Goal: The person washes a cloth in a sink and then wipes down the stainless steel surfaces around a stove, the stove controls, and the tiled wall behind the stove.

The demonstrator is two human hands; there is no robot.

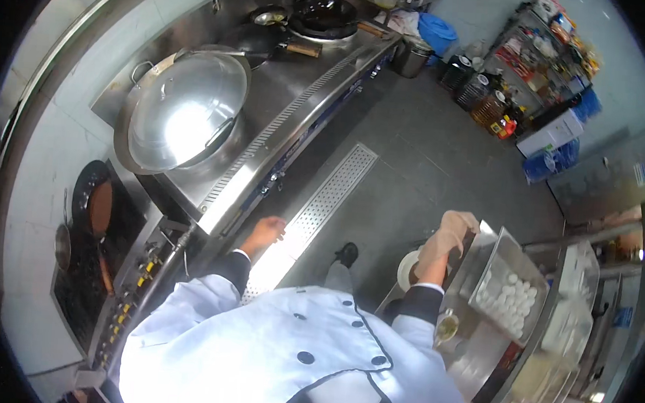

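My left hand (268, 232) hangs over the floor beside the front edge of the steel cooking range (271, 132), with loosely bent fingers and nothing visible in it. On the other side my right hand (449, 231) reaches to the near corner of a steel counter (477, 255). Pale beige, thin material covers this hand, perhaps a glove; whether it grips anything is unclear. A round, pale container (408, 270) shows partly behind my right wrist. Right of the hand, a steel tray (486, 292) holds several round white pieces. A small cup (447, 327) with yellowish contents stands near my right sleeve.
A large wok with a domed metal lid (186, 113) sits on the range, with smaller woks (323, 16) beyond. A perforated drain cover (334, 185) runs along the floor. Large bottles (489, 109) and a loaded shelf (547, 54) stand far right. Clear containers (570, 322) line the counter.
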